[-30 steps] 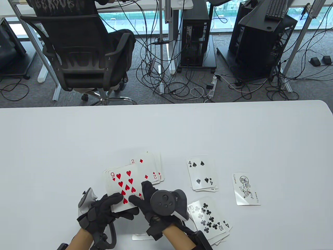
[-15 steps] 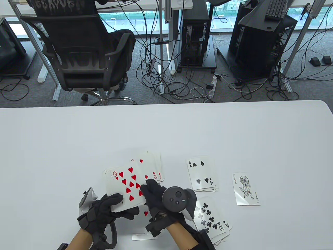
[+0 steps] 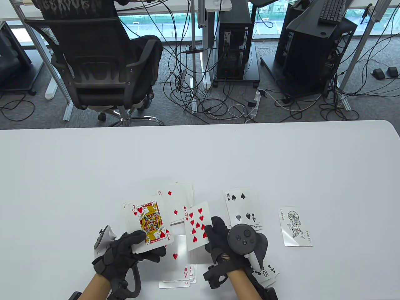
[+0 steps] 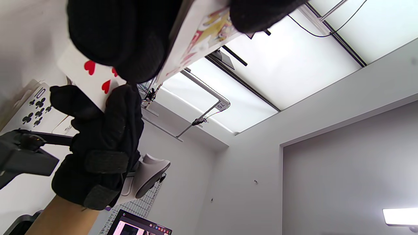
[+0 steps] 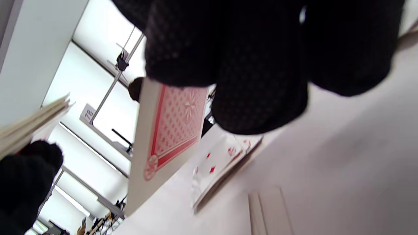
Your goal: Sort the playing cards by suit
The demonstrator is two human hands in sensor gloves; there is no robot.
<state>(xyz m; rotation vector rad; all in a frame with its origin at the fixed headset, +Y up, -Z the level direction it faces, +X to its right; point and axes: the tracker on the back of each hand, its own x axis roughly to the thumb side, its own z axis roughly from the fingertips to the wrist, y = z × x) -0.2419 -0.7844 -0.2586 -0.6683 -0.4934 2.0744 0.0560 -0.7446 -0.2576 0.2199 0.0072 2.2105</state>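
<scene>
Smooth matt white table [image 3: 93,162]; glossy, probably coated paper cards [image 3: 150,223]; knit cloth gloves [image 3: 125,253].

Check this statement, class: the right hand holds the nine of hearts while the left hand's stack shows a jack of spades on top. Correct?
Not quite. The table view shows the left hand's top card is the jack of hearts, not spades. The right hand does hold the nine of hearts.

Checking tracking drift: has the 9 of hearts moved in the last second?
Yes. The 9 of hearts, pinched by the right hand, left the held stack and went right, toward the spades pile.
</scene>
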